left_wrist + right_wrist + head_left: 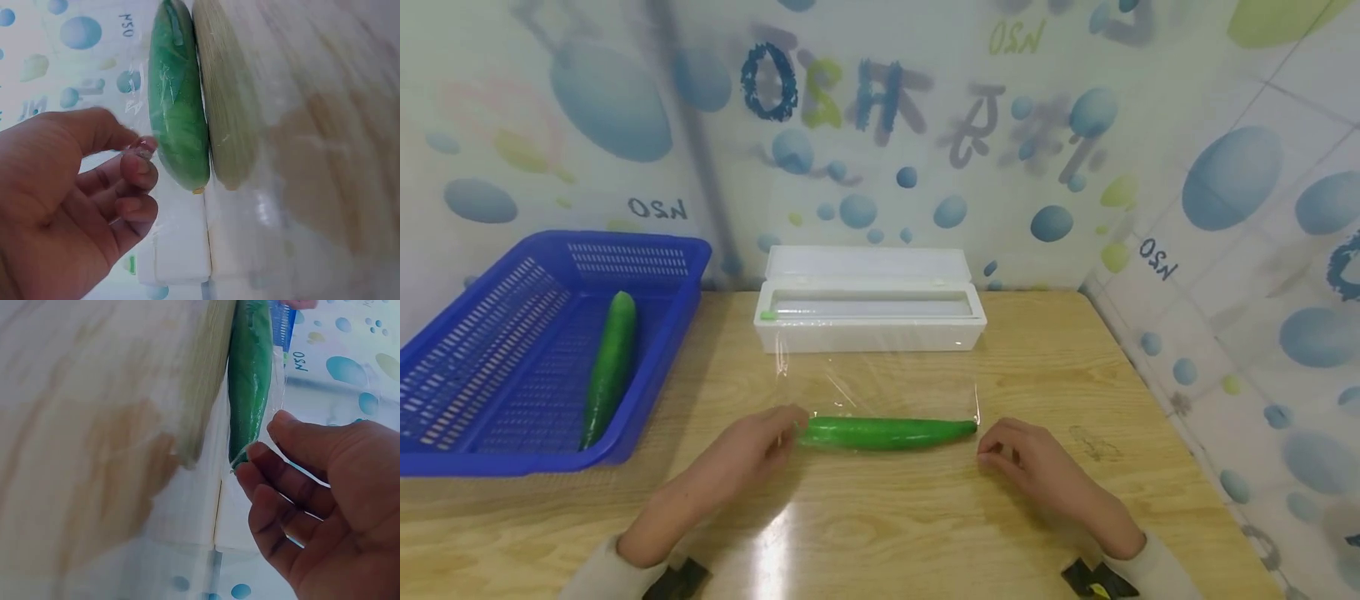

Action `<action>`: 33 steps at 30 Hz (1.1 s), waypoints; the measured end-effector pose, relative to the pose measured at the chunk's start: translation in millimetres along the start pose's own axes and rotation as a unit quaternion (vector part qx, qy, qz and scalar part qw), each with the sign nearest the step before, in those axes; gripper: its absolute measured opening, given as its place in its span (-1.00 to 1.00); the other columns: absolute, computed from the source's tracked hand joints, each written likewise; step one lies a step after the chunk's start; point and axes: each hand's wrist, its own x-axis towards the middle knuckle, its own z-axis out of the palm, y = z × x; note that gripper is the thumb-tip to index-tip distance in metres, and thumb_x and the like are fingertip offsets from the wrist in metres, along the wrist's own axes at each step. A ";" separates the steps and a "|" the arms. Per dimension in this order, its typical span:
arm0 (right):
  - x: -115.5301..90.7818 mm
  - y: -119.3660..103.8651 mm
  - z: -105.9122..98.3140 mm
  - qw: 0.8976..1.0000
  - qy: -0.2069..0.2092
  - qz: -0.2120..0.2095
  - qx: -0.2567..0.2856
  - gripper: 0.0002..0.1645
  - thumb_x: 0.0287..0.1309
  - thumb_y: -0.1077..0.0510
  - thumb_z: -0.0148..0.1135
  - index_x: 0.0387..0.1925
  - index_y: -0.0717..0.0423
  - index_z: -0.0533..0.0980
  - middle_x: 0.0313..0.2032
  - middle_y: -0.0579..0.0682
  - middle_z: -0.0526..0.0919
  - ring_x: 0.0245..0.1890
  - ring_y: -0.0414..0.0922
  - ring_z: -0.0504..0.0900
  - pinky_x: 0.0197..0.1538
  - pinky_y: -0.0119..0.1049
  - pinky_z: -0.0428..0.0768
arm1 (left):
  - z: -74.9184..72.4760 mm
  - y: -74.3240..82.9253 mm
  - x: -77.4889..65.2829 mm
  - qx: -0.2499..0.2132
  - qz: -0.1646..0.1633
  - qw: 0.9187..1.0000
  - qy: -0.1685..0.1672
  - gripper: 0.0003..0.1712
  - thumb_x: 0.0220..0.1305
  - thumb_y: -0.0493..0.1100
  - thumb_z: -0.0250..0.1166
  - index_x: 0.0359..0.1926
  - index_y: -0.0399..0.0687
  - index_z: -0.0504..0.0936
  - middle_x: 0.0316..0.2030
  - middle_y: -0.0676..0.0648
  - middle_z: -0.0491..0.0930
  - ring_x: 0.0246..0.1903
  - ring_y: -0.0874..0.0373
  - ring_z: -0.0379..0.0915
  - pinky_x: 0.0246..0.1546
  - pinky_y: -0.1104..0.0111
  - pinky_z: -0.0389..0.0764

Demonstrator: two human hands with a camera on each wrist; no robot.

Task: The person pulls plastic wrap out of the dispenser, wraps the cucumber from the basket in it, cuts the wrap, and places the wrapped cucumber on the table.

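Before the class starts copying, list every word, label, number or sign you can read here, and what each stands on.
"H2O", large, mirror-reversed: back wall.
"N2O", dark, mirror-reversed: back wall, left.
"N2O", pale green, mirror-reversed: back wall, top.
"N2O", dark, mirror-reversed: right wall.
Grey characters, back wall: too blurred to read.
Blue lettering, right edge: cut off, unreadable.
White box, blue basket: no readable text.

Bright light fills the head view; white glare streaks the near table (880, 533), left of centre, and the film (880, 383) glints. Both wrist views look hazy and soft, the right one darker.
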 end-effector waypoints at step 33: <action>9.4 6.6 -2.5 1.000 0.008 -0.019 -0.007 -0.66 0.20 0.41 0.19 -0.02 0.08 0.57 -0.23 -0.14 0.60 -0.46 -0.37 0.42 -0.45 -0.45 0.49 | -2.0 5.1 3.4 -0.062 -0.048 0.997 -0.022 -0.64 0.02 -0.54 0.28 -0.13 -0.22 0.53 -0.44 0.08 0.50 -0.47 0.30 0.40 -0.48 0.43 0.53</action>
